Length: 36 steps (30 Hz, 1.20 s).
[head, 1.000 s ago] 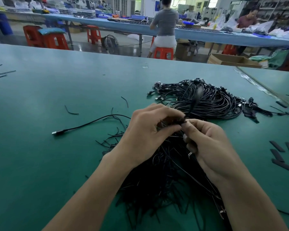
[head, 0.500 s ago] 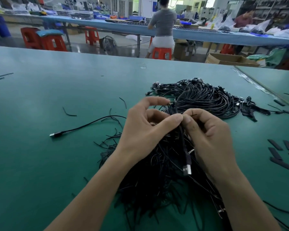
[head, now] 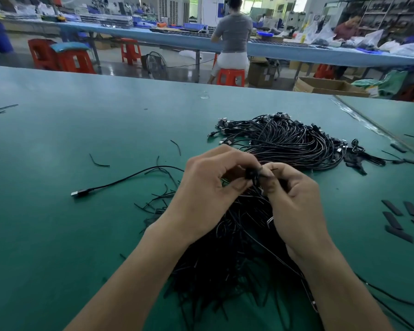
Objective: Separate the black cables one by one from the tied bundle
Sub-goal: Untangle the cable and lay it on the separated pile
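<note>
A loose heap of black cables (head: 227, 266) lies on the green table (head: 58, 235) under my forearms. My left hand (head: 208, 189) and my right hand (head: 294, 201) meet above it, fingertips pinching a small knot of one black cable (head: 252, 175) between them. The cable's lower run disappears into the heap. A fanned pile of black cables (head: 287, 142) with plug ends lies just beyond my hands. One single cable (head: 120, 181) with a metal plug stretches out to the left.
Short black tie scraps (head: 98, 162) dot the table at left. Flat black strips (head: 394, 218) lie at the right. A table seam (head: 378, 130) runs along the right. Red stools, a fan and seated persons are beyond the far edge.
My fingers have closed tighter and both hands have drawn together on the cable. The plug end that hung below my hands half a second ago is out of sight.
</note>
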Motion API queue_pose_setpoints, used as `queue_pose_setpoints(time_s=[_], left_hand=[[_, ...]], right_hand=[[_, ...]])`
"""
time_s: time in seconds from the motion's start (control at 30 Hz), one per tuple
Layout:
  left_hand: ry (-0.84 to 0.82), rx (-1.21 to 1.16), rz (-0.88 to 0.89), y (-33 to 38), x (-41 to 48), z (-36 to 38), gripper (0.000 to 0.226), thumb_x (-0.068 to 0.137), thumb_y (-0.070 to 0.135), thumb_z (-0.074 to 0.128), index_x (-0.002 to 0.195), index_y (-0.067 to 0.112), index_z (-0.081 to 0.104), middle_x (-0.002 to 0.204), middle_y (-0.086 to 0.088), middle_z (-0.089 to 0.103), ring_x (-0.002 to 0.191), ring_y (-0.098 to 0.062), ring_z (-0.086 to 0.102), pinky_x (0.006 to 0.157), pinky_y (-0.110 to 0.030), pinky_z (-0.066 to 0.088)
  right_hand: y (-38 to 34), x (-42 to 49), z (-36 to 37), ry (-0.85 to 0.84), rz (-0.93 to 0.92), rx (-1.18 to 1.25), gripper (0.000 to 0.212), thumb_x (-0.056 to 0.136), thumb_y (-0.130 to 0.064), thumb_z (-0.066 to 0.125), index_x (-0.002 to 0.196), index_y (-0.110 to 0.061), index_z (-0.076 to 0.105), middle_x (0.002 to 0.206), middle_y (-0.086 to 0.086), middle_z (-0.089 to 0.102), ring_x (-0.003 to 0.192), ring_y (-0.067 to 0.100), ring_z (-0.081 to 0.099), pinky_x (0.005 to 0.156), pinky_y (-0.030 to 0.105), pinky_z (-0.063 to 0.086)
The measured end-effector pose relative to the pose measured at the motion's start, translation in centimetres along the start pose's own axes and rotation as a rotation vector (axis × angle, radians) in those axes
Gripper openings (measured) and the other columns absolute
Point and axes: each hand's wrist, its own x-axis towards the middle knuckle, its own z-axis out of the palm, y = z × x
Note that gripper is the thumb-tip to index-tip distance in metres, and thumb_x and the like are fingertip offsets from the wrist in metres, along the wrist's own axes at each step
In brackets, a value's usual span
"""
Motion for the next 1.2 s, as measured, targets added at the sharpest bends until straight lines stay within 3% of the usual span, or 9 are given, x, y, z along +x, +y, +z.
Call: queue_pose_setpoints(time_s=[0.13,0.23,0.4,0.5,0.63,0.7,0.93,1.03,1.2], left_hand=[[0.041,-0.026,0.034,0.0,-0.2,0.5,0.026,0.081,0.003,0.057,0.09,0.011,0.079,0.097,0.004,0.071,0.093,-0.006,0.067,0.081,-0.014,0.048],[0.162,-0.184,-0.087,0.4,-0.2,0.9,0.004,0.079,0.028,0.073,0.075,0.025,0.073,0.085,0.012,0.069,0.081,-0.009,0.068,0.07,-0.017,0.051],[0.037,-0.407,-0.437,-0.2,0.1,0.0,0.048,0.058,0.048,0.088,0.096,0.029,0.065,0.08,0.011,0.071,0.073,-0.006,0.071,0.068,-0.021,0.055],[-0.075,-0.443,-0.356,-0.3,0.2,-0.2,0.029,0.071,0.037,0.084,0.09,0.017,0.074,0.075,0.005,0.072,0.069,-0.005,0.064,0.066,-0.019,0.053],[-0.046,-0.384,-0.239,-0.4,0.1,-0.6,0.012,0.076,0.026,0.084,0.082,0.03,0.075,0.074,0.012,0.069,0.065,-0.002,0.057,0.06,-0.018,0.048],[-0.023,-0.262,-0.135,-0.5,0.2,-0.8,0.019,0.077,0.022,0.083,0.085,0.036,0.073,0.08,0.015,0.068,0.07,-0.003,0.059,0.063,-0.02,0.048],[-0.042,0.02,0.181,-1.1,0.2,-0.9,0.03,0.082,-0.012,0.073,0.105,0.008,0.076,0.104,-0.003,0.072,0.098,-0.013,0.069,0.085,-0.03,0.056],[-0.045,0.148,0.263,-1.6,0.1,-1.0,0.026,0.088,-0.008,0.069,0.108,0.007,0.075,0.108,-0.003,0.071,0.104,-0.018,0.065,0.089,-0.033,0.053],[-0.062,0.222,0.329,-1.7,-0.1,-0.9,0.02,0.098,0.005,0.059,0.112,0.006,0.073,0.12,-0.005,0.069,0.117,-0.022,0.062,0.096,-0.039,0.051]], right_hand=[[0.4,0.0,0.2,0.027,0.13,0.203,0.016,0.092,-0.024,0.059,0.084,-0.013,0.067,0.06,-0.015,0.053,0.05,-0.002,0.042,0.049,0.008,0.035],[0.2,-0.2,0.7,-0.034,0.058,0.273,0.017,0.095,-0.023,0.062,0.086,-0.009,0.065,0.063,-0.012,0.054,0.054,-0.002,0.042,0.052,0.01,0.037],[-0.5,-0.1,0.3,-0.072,-0.095,0.164,0.011,0.09,-0.024,0.063,0.081,-0.025,0.069,0.071,-0.015,0.062,0.066,-0.002,0.053,0.066,0.013,0.045],[-0.5,-0.1,-0.2,-0.059,-0.128,-0.019,0.008,0.09,-0.028,0.063,0.086,-0.027,0.069,0.08,-0.013,0.066,0.076,0.002,0.06,0.072,0.017,0.048],[-0.5,-0.2,0.0,-0.066,-0.053,-0.012,0.012,0.089,-0.035,0.065,0.084,-0.025,0.069,0.075,-0.015,0.067,0.072,-0.001,0.059,0.069,0.015,0.047],[-0.6,-0.3,0.1,-0.096,-0.015,0.031,0.016,0.086,-0.036,0.063,0.08,-0.023,0.069,0.066,-0.016,0.062,0.062,-0.003,0.054,0.061,0.01,0.044],[-0.9,-0.4,0.2,-0.119,0.189,0.177,0.018,0.087,-0.039,0.066,0.075,-0.03,0.074,0.061,-0.012,0.054,0.055,0.0,0.042,0.05,0.01,0.036],[-0.7,-0.4,0.5,-0.111,0.342,0.327,0.033,0.095,-0.017,0.06,0.067,-0.029,0.074,0.06,-0.008,0.053,0.059,0.006,0.043,0.047,0.014,0.034],[-1.6,-0.4,0.7,-0.172,0.534,0.58,0.017,0.072,-0.028,0.064,0.057,-0.023,0.07,0.059,-0.005,0.048,0.055,0.009,0.043,0.042,0.018,0.033]])
